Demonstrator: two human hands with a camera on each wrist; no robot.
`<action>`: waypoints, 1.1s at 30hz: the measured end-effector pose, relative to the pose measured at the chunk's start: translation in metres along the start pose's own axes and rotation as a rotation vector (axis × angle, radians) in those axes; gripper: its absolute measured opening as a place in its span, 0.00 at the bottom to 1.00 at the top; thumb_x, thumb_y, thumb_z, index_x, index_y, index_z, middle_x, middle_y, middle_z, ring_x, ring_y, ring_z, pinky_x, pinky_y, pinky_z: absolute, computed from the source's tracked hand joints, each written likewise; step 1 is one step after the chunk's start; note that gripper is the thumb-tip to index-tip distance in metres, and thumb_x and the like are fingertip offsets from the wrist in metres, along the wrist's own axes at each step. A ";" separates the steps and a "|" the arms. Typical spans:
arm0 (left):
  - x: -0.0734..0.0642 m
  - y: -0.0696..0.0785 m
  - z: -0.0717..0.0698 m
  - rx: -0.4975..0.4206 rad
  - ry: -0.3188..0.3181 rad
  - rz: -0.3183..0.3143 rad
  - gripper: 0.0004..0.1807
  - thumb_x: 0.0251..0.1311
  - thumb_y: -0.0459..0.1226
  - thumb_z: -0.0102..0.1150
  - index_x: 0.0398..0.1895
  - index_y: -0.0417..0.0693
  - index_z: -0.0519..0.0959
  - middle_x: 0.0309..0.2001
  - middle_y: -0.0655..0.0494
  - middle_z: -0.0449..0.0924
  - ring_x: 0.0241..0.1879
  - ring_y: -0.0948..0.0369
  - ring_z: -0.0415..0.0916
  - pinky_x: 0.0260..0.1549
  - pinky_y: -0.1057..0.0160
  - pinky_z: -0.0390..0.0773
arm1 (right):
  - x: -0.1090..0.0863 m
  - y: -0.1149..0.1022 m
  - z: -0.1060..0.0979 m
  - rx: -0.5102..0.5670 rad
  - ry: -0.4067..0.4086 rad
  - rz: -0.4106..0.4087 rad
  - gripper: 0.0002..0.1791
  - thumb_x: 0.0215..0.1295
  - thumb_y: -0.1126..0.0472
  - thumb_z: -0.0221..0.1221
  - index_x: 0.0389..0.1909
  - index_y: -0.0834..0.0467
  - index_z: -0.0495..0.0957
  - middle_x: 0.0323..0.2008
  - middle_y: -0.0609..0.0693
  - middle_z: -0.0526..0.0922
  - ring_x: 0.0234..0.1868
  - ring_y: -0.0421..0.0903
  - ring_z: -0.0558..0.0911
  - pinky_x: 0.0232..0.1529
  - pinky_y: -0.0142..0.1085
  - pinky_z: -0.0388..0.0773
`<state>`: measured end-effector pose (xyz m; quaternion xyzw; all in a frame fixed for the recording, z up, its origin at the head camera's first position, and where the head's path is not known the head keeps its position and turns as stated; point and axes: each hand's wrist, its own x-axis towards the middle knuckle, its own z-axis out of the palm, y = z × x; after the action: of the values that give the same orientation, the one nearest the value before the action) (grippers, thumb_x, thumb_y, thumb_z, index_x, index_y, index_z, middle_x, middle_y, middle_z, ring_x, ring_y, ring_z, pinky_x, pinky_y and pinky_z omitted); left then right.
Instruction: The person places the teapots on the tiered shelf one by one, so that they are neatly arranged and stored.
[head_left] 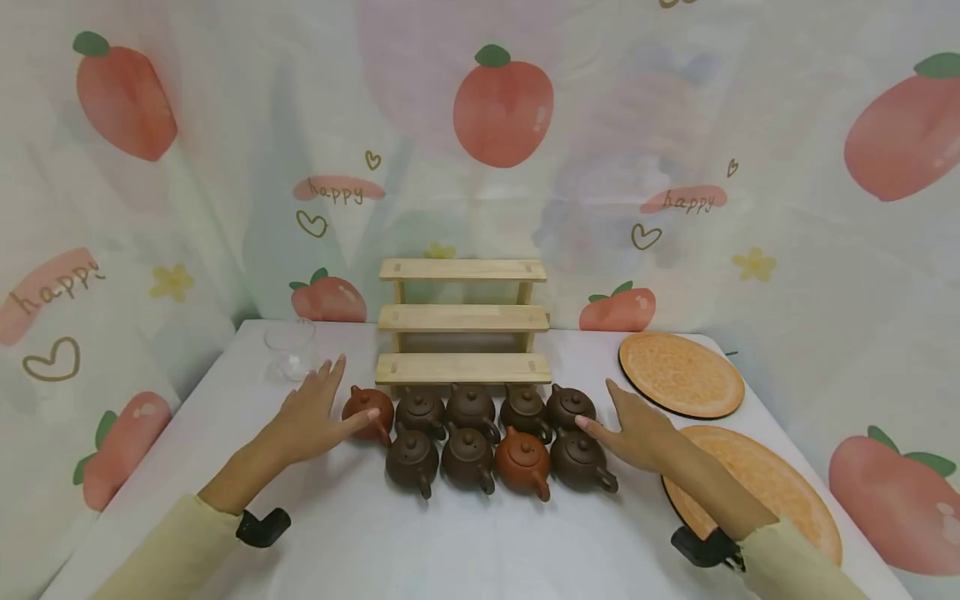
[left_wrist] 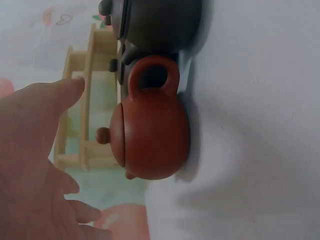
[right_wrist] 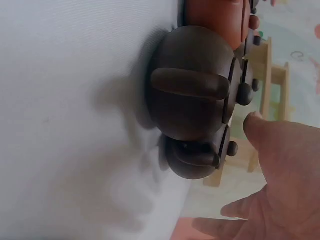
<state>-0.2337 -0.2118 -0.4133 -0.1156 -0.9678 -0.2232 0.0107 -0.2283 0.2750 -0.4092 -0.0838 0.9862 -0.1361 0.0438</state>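
Observation:
Several small clay teapots stand in two rows on the table. My left hand [head_left: 311, 422], fingers spread, hovers beside a red-brown teapot [head_left: 363, 410] at the left end of the back row; its thumb overlaps that pot in the head view. In the left wrist view the same red-brown teapot [left_wrist: 155, 135] shows its looped handle. Another reddish teapot [head_left: 522, 458] sits in the front row among dark brown ones. My right hand [head_left: 637, 429] is spread near the right end, by a dark brown teapot [head_left: 581, 460], whose handle and lid knob show in the right wrist view. Neither hand holds anything.
Behind the teapots stands a three-tier wooden shelf [head_left: 463, 318]. A clear glass vessel [head_left: 292, 350] is at the back left. Two round orange-tan mats lie on the right, a far one [head_left: 681, 375] and a near one [head_left: 780, 487] partly under the right forearm. Printed cloth surrounds the table.

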 end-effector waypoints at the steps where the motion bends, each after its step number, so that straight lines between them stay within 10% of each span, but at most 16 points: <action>1: 0.003 -0.001 0.001 -0.007 0.006 0.008 0.60 0.69 0.67 0.56 0.84 0.33 0.47 0.80 0.26 0.50 0.78 0.26 0.48 0.67 0.19 0.50 | 0.000 0.001 0.000 0.026 -0.007 0.002 0.59 0.74 0.26 0.50 0.79 0.75 0.52 0.73 0.79 0.63 0.74 0.77 0.64 0.67 0.71 0.65; 10: 0.040 -0.007 0.001 -0.168 -0.017 -0.023 0.50 0.74 0.56 0.56 0.82 0.29 0.51 0.76 0.25 0.60 0.75 0.31 0.60 0.70 0.31 0.63 | 0.001 0.008 -0.001 0.127 -0.004 -0.012 0.43 0.75 0.35 0.59 0.64 0.73 0.69 0.49 0.66 0.83 0.47 0.59 0.84 0.47 0.54 0.82; 33: 0.097 -0.010 0.011 -0.302 -0.237 -0.035 0.45 0.70 0.47 0.65 0.79 0.30 0.58 0.67 0.23 0.71 0.68 0.34 0.71 0.64 0.39 0.73 | 0.001 0.019 0.017 0.137 0.036 -0.151 0.15 0.81 0.49 0.58 0.39 0.57 0.80 0.22 0.43 0.75 0.25 0.41 0.72 0.28 0.36 0.70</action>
<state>-0.3300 -0.1943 -0.4207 -0.1246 -0.9196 -0.3511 -0.1246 -0.2304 0.2881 -0.4303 -0.1521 0.9661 -0.2075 0.0211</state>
